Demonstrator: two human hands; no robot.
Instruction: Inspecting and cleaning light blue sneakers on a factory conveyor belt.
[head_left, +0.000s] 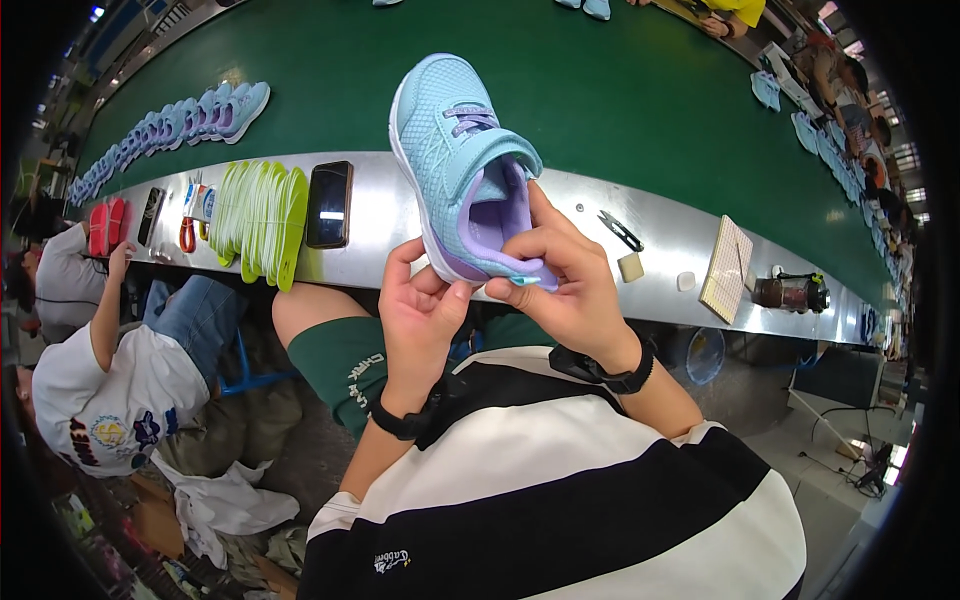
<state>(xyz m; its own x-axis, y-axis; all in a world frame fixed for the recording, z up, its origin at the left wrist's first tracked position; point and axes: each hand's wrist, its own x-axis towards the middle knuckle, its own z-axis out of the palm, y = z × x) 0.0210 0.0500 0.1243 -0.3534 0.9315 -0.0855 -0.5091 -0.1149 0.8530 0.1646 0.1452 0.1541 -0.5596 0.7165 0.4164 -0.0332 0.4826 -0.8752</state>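
A light blue sneaker (437, 130) with purple lining, a strap and a white sole is held up over the metal table edge, toe pointing away from me. My left hand (422, 305) grips its heel from the left, thumb against the back of the sole. On the other side, my right hand (570, 280) has its fingers closed at the heel collar, the thumb and index finger at the purple and blue heel edge. Part of the right fingers is hidden behind the shoe.
Left on the metal ledge (375, 200) lie a phone (330, 204), a stack of yellow-green insole-shaped sheets (262, 222) and red-handled scissors (188, 232). Rightward are thread snips (621, 230), a beige block (630, 267) and a notepad (727, 268). Sneakers (190, 118) line the green belt (330, 100). A co-worker (125, 370) sits left.
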